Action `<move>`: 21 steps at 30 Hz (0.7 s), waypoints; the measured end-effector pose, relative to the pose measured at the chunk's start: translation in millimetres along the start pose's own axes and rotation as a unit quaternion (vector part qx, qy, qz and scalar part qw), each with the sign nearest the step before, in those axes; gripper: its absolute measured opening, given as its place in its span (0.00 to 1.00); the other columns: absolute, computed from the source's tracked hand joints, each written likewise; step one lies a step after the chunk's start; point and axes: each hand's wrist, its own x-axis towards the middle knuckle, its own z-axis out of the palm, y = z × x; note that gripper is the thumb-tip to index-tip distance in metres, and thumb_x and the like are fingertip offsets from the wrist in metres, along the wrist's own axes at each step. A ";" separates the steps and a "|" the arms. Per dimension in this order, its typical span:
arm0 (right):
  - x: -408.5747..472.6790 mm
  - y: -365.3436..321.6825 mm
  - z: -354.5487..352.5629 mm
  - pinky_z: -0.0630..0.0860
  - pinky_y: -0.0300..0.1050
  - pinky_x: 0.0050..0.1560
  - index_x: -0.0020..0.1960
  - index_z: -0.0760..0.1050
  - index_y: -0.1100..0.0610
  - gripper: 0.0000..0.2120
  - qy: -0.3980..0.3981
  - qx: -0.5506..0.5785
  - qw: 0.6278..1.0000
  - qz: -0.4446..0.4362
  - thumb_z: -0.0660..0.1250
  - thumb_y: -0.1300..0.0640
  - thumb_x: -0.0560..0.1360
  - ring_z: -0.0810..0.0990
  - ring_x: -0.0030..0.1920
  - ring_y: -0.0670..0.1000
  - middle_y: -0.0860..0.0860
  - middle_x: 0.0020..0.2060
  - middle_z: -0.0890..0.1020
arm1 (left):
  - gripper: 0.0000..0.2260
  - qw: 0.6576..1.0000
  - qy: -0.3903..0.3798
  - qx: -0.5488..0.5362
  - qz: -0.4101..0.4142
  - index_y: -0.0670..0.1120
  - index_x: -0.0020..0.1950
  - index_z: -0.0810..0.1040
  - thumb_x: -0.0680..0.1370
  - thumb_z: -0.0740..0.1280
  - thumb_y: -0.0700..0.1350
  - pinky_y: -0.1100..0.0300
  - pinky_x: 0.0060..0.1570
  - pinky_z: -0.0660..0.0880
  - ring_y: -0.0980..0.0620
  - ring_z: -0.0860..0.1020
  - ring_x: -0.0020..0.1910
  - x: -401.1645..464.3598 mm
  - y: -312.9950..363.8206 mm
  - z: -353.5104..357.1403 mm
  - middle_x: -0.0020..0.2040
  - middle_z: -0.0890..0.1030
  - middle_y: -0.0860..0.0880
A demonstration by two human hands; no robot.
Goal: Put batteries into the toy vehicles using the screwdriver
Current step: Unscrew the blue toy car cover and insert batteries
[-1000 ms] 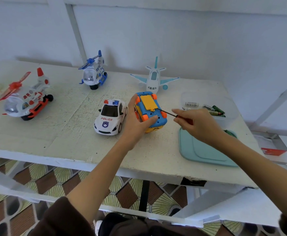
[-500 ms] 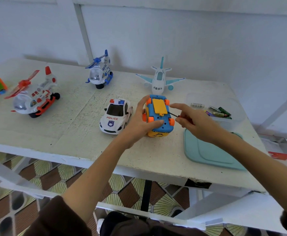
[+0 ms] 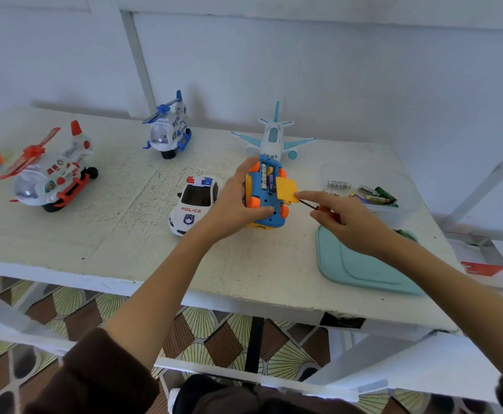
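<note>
Turned belly-up on the worktop (image 3: 118,234), a blue toy car (image 3: 266,194) is gripped by the left hand (image 3: 238,201) so its battery bay faces upward; batteries are seen seated inside. The yellow cover (image 3: 286,189) is swung aside, nudged by the right hand's (image 3: 342,219) forefinger, while a screwdriver (image 3: 319,207) is kept clenched in the same grip, apparently ready for refastening. Spare batteries (image 3: 372,195) are held near in a clear tub (image 3: 399,216); a police car (image 3: 195,201) waits just beside.

Left hand (image 3: 238,201) gripping; right hand (image 3: 345,219) pinching, forefinger extended.
</note>
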 end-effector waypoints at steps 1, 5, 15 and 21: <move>-3.2 1.9 -1.6 0.63 0.39 0.31 0.66 0.68 0.45 0.18 0.004 0.001 1.000 0.003 0.59 0.60 0.79 0.68 0.28 0.42 0.44 0.27 0.68 | 0.38 1.000 0.008 -0.001 0.005 0.52 0.76 0.55 0.73 0.71 0.33 0.72 0.45 0.76 0.63 0.76 0.52 3.8 -0.4 -0.1 0.58 0.70 0.61; -23.7 19.4 -6.7 0.71 0.44 0.35 0.65 0.69 0.41 0.18 -0.008 -0.009 1.000 0.028 0.59 0.57 0.79 0.68 0.28 0.46 0.52 0.37 0.79 | 0.41 0.999 0.033 -0.003 0.000 0.53 0.76 0.56 0.70 0.74 0.36 0.54 0.58 0.78 0.52 0.76 0.62 15.3 -7.0 4.1 0.65 0.69 0.54; -20.2 -0.6 11.0 0.70 0.45 0.42 0.68 0.66 0.42 0.17 -0.149 -0.147 0.977 0.037 0.55 0.54 0.80 0.75 0.43 0.49 0.49 0.47 0.79 | 0.43 0.999 0.036 -0.009 0.016 0.66 0.71 0.59 0.61 0.75 0.49 0.42 0.54 0.79 0.37 0.76 0.62 35.3 -20.6 9.2 0.71 0.66 0.49; -15.5 -3.7 15.8 0.65 0.41 0.39 0.70 0.62 0.40 0.20 -0.203 -0.141 0.967 0.061 0.55 0.55 0.80 0.70 0.36 0.45 0.44 0.33 0.69 | 0.40 0.998 0.020 -0.036 0.041 0.62 0.70 0.61 0.64 0.74 0.42 0.42 0.51 0.80 0.35 0.77 0.59 36.5 -13.1 8.2 0.72 0.65 0.46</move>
